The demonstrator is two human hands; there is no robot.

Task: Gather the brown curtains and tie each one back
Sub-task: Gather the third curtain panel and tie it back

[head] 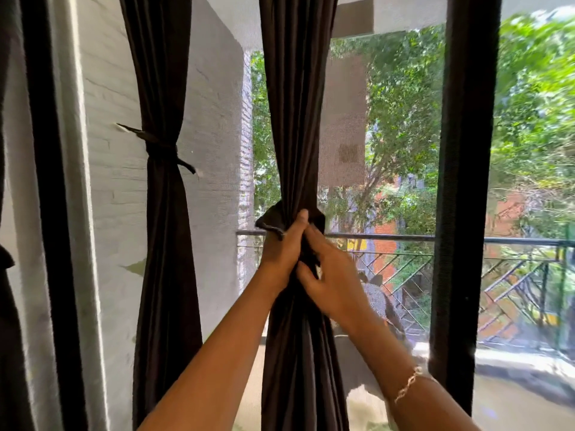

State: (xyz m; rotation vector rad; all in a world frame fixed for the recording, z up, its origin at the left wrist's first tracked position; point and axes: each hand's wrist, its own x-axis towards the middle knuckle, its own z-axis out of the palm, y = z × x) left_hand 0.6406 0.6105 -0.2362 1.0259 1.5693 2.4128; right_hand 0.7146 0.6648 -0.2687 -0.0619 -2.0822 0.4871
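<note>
- Facing the middle curtain (pixel 295 119), hanging in the centre of the view, in front of the window screen, between the white brick wall (pixel 214 119) and the dark window frame (pixel 463 181).
- Showing it as dark brown, matte, heavy-looking cloth, falling in long vertical folds, narrowing to a tight waist at the height of the balcony railing (pixel 404 237) and flaring out again below.
- Gripping that waist with the left hand (pixel 281 247), fingers curled round the bunched folds, thumb lying upward against the cloth.
- Holding a tie band (pixel 272 220) of the same brown fabric against the bunch, one end sticking out just left of the left hand, its stitched edge catching the light.
- Pinching the band's dark fabric just beside the left hand with the right hand (pixel 329 275), thumb underneath, fingers on top, forefinger reaching up to touch the left thumb.
- Wearing a thin chain bracelet (pixel 407 384) on the right wrist.
- Showing the left curtain (pixel 161 73) as the same brown cloth, already cinched at mid-height by a knotted tie (pixel 158 147), one tail poking out to the right, a strap running left to the wall.
- Glimpsing another dark curtain (pixel 6 290) at the far left edge.
- Trying for writing on the pale paper sheet (pixel 343 104) stuck to the screen right of the middle curtain: finding a square, code-like mark (pixel 348 152), too blurred for reading.
</note>
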